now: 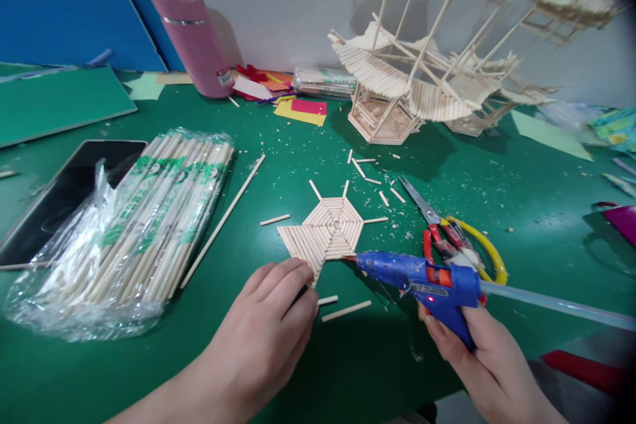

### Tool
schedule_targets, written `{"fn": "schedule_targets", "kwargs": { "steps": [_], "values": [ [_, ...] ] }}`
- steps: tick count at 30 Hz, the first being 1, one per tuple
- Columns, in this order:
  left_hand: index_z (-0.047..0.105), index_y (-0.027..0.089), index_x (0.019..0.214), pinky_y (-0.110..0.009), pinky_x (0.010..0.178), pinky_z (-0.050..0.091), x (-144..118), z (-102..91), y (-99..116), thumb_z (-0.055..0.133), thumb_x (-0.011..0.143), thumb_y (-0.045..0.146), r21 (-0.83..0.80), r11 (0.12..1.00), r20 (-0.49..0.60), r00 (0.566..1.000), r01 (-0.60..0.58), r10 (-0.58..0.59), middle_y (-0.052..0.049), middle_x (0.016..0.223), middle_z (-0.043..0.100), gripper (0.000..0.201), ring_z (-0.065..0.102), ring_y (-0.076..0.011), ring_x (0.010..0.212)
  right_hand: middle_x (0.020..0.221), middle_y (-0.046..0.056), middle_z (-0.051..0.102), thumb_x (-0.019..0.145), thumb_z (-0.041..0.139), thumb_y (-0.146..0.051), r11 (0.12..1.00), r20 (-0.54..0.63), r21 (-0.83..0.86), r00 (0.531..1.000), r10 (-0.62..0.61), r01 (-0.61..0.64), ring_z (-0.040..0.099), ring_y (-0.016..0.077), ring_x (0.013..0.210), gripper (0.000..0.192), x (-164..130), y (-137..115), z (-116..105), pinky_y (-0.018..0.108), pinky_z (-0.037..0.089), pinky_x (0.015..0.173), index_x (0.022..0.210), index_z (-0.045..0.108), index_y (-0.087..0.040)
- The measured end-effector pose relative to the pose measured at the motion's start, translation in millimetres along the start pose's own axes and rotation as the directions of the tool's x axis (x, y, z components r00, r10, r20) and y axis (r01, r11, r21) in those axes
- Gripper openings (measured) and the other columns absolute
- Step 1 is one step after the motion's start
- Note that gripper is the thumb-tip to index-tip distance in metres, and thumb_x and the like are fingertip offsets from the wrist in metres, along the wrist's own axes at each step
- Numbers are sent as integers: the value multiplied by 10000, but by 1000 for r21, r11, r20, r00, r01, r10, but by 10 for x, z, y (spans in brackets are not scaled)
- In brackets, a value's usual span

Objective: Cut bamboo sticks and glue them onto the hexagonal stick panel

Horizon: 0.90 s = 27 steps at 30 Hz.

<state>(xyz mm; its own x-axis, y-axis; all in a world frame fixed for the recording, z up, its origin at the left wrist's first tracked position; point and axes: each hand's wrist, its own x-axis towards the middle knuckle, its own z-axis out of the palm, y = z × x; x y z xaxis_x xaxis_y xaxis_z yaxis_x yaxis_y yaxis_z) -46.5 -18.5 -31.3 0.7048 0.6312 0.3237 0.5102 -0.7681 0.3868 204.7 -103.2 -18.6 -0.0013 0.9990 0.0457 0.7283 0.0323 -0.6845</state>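
Right grip [477, 344] on glue gun [422, 278], scissors [447, 232] just behind, stick hexagon [330, 228] ahead.

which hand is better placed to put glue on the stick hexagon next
Right, probably. The right hand grips the blue glue gun, its nozzle at the hexagon panel's edge. The left hand only steadies the panel's near edge.

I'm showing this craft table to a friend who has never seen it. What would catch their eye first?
Likely the blue glue gun in the right hand, its nozzle at the edge of a flat stick hexagon that the left hand steadies at table centre. Behind it, at the far right, rises a tall stick tower model. On the left lies a clear bag of chopsticks, with a pink flask at the back.
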Motion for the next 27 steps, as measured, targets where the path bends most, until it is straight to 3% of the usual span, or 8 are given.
{"fn": "schedule_targets", "kwargs": {
  "steps": [13,18,22,24,27],
  "values": [
    [561,136,921,-398,833,433,-9,15,-15,420,806,45,-2,1000,12,1000,-6,6,-99,1032,566,204,485,-235,1029,677,-27,651,842,480,-273,998,-31,-69,999,-15,13,590,100,490,136,-130,112,-57,135,487,461,961,535,-237],
    [556,141,927,-392,831,432,-1,-1,-5,419,809,48,-6,1000,23,1000,-8,8,-102,1041,561,203,485,-234,1026,645,-20,634,832,495,-301,997,-98,-41,993,67,-72,577,106,481,132,-127,102,-54,150,488,449,926,548,-225],
    [554,135,927,-392,826,432,-2,0,-6,428,808,48,-5,1000,15,1000,-10,10,-105,1040,559,194,484,-237,1021,527,-28,556,823,496,-339,984,-164,49,971,175,-169,534,108,435,144,-84,57,-52,163,469,413,779,550,-213],
    [554,134,928,-396,826,431,-5,4,-9,430,807,45,-3,1000,12,1000,-13,13,-104,1038,559,195,482,-239,1022,500,-33,530,817,498,-355,974,-169,95,961,219,-205,519,108,423,173,-75,48,-49,169,463,402,723,532,-214],
    [554,132,925,-399,828,428,-8,7,-12,431,805,41,1,1000,14,1000,-13,13,-104,1040,557,194,481,-239,1025,504,-39,520,823,490,-370,968,-116,110,965,237,-225,511,110,427,164,-98,65,-49,177,458,401,790,531,-215]
  ]
}}
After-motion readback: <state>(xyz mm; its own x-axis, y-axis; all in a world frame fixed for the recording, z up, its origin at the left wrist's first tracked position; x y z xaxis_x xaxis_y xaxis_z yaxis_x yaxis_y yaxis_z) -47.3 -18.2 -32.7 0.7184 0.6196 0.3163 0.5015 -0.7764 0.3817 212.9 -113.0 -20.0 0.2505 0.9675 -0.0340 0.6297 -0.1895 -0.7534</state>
